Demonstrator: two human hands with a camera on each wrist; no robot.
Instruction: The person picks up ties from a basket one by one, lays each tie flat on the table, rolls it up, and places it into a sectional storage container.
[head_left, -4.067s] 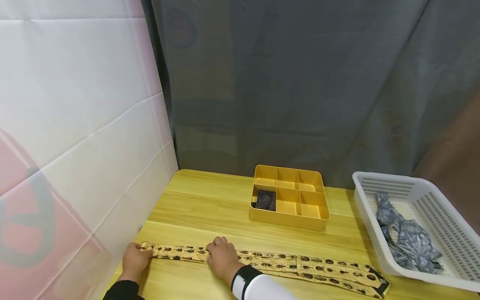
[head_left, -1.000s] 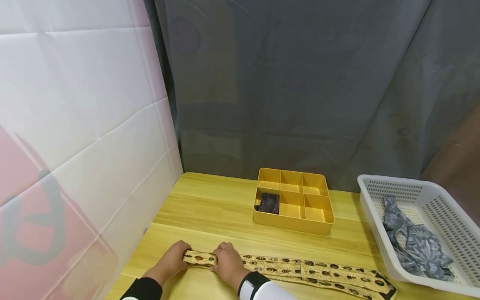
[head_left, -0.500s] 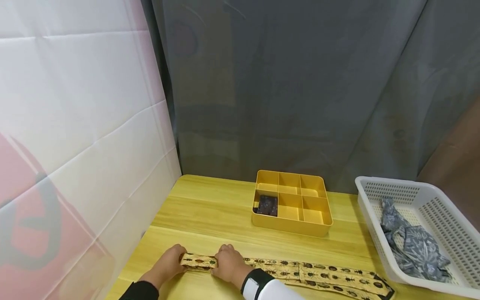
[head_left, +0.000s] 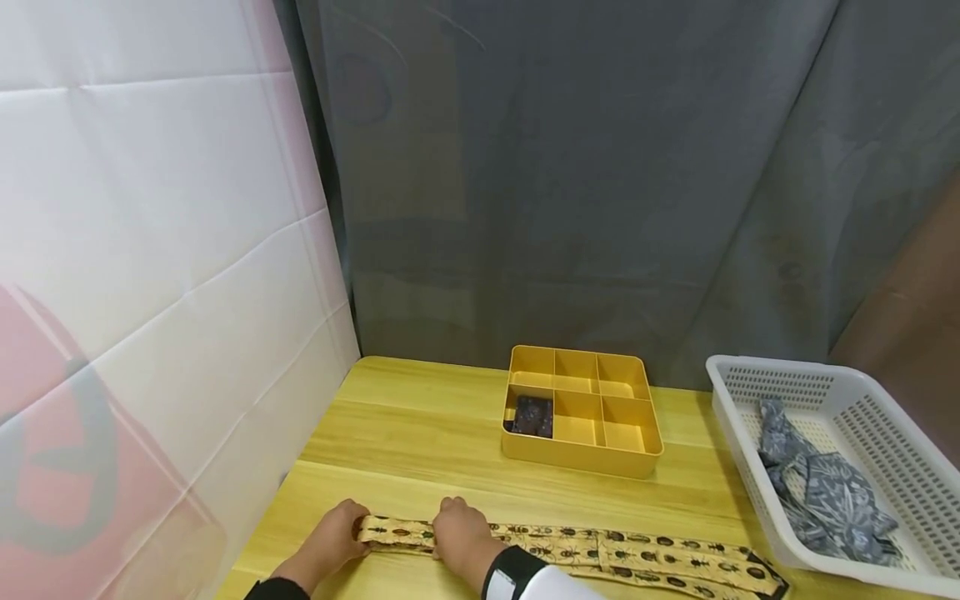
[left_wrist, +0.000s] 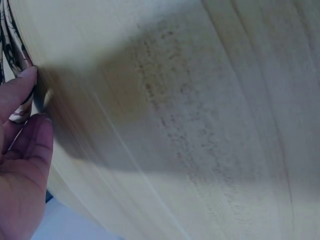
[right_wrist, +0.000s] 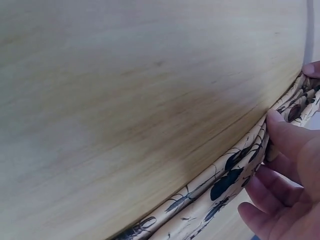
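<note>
A long tan tie printed with black beetles (head_left: 615,554) lies along the table's front edge, its left part doubled over. My left hand (head_left: 351,528) holds the folded left end. My right hand (head_left: 452,532) grips the tie a short way to the right. The left wrist view shows my fingertips (left_wrist: 27,80) against the tie's edge (left_wrist: 11,45), and most of that hand is out of frame. In the right wrist view my thumb and fingers (right_wrist: 285,135) pinch the tie (right_wrist: 225,182) on the wood.
A yellow divided tray (head_left: 577,457) stands mid-table with a dark folded item (head_left: 531,415) in its front-left compartment. At the right a white slotted basket (head_left: 757,492) holds a crumpled grey patterned tie (head_left: 821,496). A white sheet hangs left, a grey curtain behind.
Since 4.1 s ago my left hand has brought the tie's left end rightward, close to my right hand, shortening the tie. Over the last second both hands have barely moved.
</note>
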